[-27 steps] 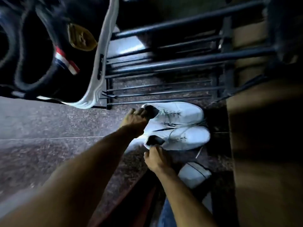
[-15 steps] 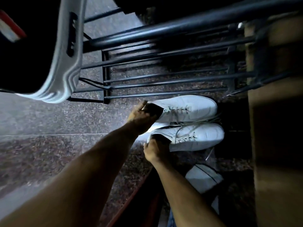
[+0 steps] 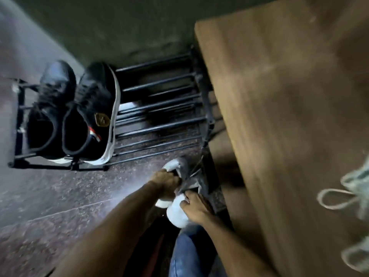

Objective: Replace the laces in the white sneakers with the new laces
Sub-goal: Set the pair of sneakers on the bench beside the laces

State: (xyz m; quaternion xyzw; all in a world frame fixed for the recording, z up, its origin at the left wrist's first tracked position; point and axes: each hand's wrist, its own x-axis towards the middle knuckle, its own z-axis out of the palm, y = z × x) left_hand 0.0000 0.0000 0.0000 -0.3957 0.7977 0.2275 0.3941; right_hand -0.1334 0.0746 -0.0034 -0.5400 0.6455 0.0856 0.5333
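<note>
Head view is blurred, but I see my left hand (image 3: 166, 181) gripping the heel end of one sneaker (image 3: 180, 166) and my right hand (image 3: 194, 204) curled round the other sneaker (image 3: 176, 213). Both sneakers sit low beside the table (image 3: 279, 116), over the floor (image 3: 60, 196). New laces (image 3: 339, 198) lie on the table at right. Black shoes (image 3: 79, 108) sit on the rack (image 3: 159, 108).
</note>
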